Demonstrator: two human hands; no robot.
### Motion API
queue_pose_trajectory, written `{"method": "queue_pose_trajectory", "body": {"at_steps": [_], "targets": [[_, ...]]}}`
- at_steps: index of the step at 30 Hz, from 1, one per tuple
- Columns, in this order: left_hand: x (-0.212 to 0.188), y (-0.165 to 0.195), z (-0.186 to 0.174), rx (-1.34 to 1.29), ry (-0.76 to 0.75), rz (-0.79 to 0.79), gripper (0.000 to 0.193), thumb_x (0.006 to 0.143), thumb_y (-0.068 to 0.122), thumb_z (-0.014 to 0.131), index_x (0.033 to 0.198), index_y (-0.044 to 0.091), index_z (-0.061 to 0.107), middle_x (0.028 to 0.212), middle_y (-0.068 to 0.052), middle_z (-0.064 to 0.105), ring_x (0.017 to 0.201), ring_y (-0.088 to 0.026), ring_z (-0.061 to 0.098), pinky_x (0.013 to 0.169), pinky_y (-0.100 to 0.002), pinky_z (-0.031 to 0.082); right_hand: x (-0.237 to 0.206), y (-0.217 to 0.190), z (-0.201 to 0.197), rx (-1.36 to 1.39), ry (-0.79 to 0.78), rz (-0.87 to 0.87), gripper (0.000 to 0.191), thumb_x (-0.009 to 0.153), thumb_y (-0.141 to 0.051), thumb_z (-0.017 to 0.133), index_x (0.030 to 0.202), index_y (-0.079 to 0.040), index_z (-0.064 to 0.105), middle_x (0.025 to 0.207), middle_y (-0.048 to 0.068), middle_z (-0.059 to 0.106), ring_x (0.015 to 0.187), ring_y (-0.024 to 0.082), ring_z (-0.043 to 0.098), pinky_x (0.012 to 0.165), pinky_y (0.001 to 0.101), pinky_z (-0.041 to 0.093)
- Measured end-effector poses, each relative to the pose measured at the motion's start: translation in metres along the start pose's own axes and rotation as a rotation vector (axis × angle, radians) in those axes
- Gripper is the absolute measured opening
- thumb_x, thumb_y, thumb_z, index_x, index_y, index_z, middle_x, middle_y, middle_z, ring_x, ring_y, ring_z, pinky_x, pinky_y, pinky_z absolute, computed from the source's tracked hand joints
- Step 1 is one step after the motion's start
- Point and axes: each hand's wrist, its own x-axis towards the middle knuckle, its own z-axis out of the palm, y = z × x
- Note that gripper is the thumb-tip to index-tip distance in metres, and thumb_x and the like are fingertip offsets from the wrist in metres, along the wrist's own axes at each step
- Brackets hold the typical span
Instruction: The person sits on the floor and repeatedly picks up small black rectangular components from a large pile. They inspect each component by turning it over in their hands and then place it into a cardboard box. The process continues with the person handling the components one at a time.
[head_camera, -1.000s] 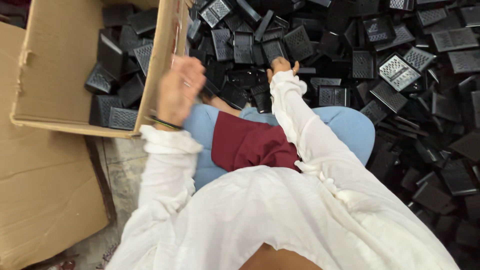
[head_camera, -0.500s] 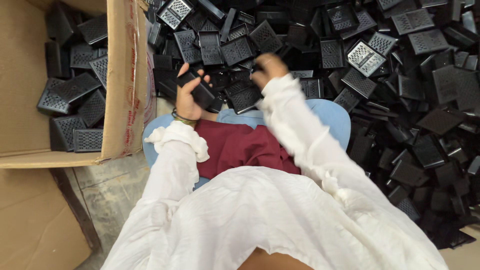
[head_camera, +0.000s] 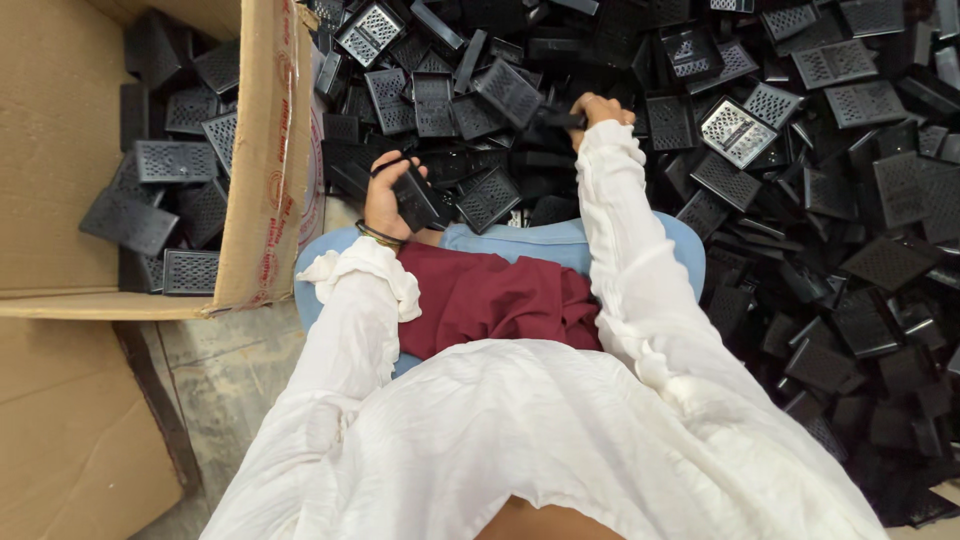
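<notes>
Left hand (head_camera: 385, 195) sits at about ten o'clock from the lap, fingers clamped round a black grille piece (head_camera: 418, 198), held just above the knees at the near edge of the heap. Right hand (head_camera: 597, 110) is out at one o'clock, fingers closed on another dark piece (head_camera: 560, 120) lying in the pile; how firmly it has it, I cannot tell, since the fist hides most of it.

Judging by the lie of things, the work looks well short of done. The cardboard box (head_camera: 262, 180) at nine o'clock holds only a loose layer of these black slotted parts (head_camera: 170, 160), with bare cardboard showing along its left wall. The heap of black parts (head_camera: 820, 180), spread from twelve round to four o'clock, is vast and tangled, several layers deep.

Round about: blue trousers (head_camera: 520, 240) and a maroon cloth (head_camera: 500, 300) across the lap, white sleeves, a flattened cardboard sheet (head_camera: 70, 420) at seven o'clock on the stone floor (head_camera: 220, 360). The box's tall near wall stands between the left hand and the parts inside.
</notes>
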Motion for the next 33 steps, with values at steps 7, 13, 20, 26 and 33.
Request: {"method": "queue_pose_trajectory", "body": {"at_steps": [7, 13, 20, 26, 33], "targets": [[-0.002, -0.018, 0.015, 0.580, -0.371, 0.181, 0.018, 0.100, 0.015, 0.069, 0.115, 0.006, 0.068, 0.108, -0.003, 0.069, 0.097, -0.012, 0.066, 0.088, -0.027, 0.053, -0.052, -0.027, 0.010, 1.401, -0.250, 0.228, 0.028, 0.080, -0.008, 0.085, 0.103, -0.009, 0.069, 0.093, 0.001, 0.070, 0.088, 0.013, 0.066, 0.082, 0.0281, 0.056], [-0.001, -0.010, 0.041, 0.782, -0.399, 0.226, 0.018, 0.102, 0.020, 0.073, 0.103, 0.002, 0.074, 0.091, 0.005, 0.065, 0.085, -0.003, 0.054, 0.076, -0.022, 0.045, -0.045, -0.029, 0.023, 1.253, -0.350, 0.224, 0.038, 0.087, -0.011, 0.087, 0.118, 0.003, 0.069, 0.103, 0.010, 0.071, 0.094, 0.021, 0.067, 0.088, 0.0334, 0.055], [-0.001, -0.017, 0.028, 0.604, -0.115, 0.431, 0.016, 0.098, 0.019, 0.073, 0.096, 0.002, 0.073, 0.081, 0.007, 0.065, 0.073, -0.002, 0.055, 0.066, -0.019, 0.045, -0.061, -0.085, 0.015, 0.391, 0.279, -0.486, 0.080, 0.076, -0.022, 0.095, 0.139, 0.002, 0.051, 0.134, 0.025, 0.059, 0.124, 0.043, 0.059, 0.108, 0.0459, 0.047], [-0.010, -0.019, 0.032, 0.377, -0.175, 0.367, 0.049, 0.104, 0.047, 0.052, 0.117, 0.003, 0.068, 0.107, -0.003, 0.067, 0.096, -0.010, 0.062, 0.088, -0.026, 0.052, -0.085, -0.140, 0.014, 0.584, 0.078, -0.343, 0.070, 0.076, -0.022, 0.093, 0.135, -0.002, 0.061, 0.125, 0.019, 0.068, 0.113, 0.033, 0.069, 0.098, 0.0394, 0.055], [-0.036, 0.003, 0.046, 0.297, -0.194, 0.250, 0.086, 0.103, 0.070, 0.022, 0.138, 0.003, 0.062, 0.125, -0.010, 0.065, 0.111, -0.019, 0.062, 0.104, -0.032, 0.050, -0.110, -0.156, 0.010, 1.148, -0.268, -0.113, 0.060, 0.081, -0.010, 0.088, 0.135, -0.002, 0.062, 0.123, 0.013, 0.072, 0.109, 0.015, 0.069, 0.094, 0.0304, 0.058]]}}
